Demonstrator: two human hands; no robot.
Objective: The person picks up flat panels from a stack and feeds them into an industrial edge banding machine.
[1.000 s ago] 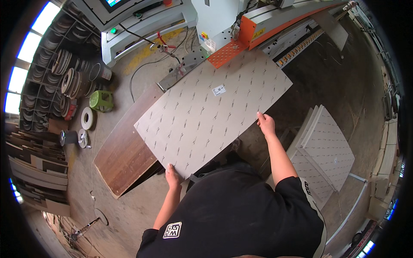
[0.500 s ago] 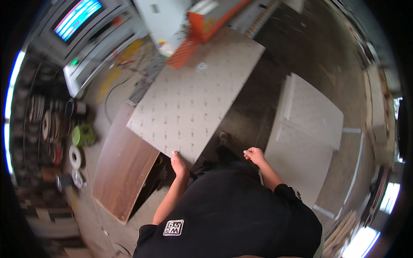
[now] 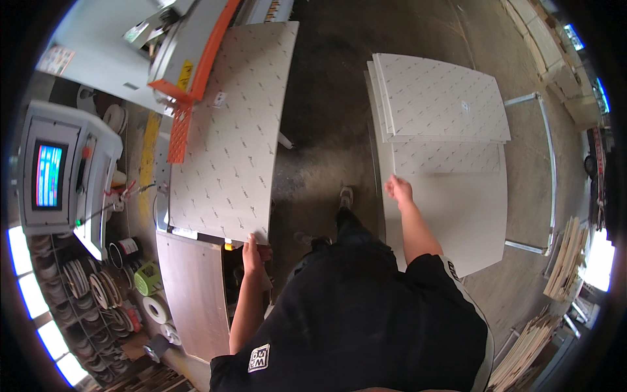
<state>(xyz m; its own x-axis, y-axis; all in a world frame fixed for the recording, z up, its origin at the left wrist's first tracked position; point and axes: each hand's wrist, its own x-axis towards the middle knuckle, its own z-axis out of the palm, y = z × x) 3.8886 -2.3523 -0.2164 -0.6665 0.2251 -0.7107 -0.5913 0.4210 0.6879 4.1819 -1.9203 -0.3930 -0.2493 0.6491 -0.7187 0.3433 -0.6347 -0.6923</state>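
A long pale board (image 3: 228, 147) printed with rows of small dark marks lies along the machine on my left. My left hand (image 3: 253, 257) is closed on its near edge by the right corner, thumb on top and fingers underneath. On my right, a stack of similar boards has plain pale board (image 3: 450, 212) in its near part and printed boards (image 3: 441, 95) lying farther back. My right hand (image 3: 400, 191), fingers curled, is over the stack's left edge near a printed board's corner. Whether it touches the stack or holds anything small, I cannot make out.
The machine's orange guard (image 3: 180, 134) overhangs the board's left side. A brown wood-grain panel (image 3: 192, 291) stands below the near end. Farther left are a control screen (image 3: 49, 175), a green basket (image 3: 148, 279) and rolls of edging (image 3: 155, 310). A metal frame (image 3: 552, 173) lies beyond the stack.
My view has turned to the right, so the machine and board now appear farther left and straighter. My right hand has moved forward over the stack. My left hand keeps hold of the board.
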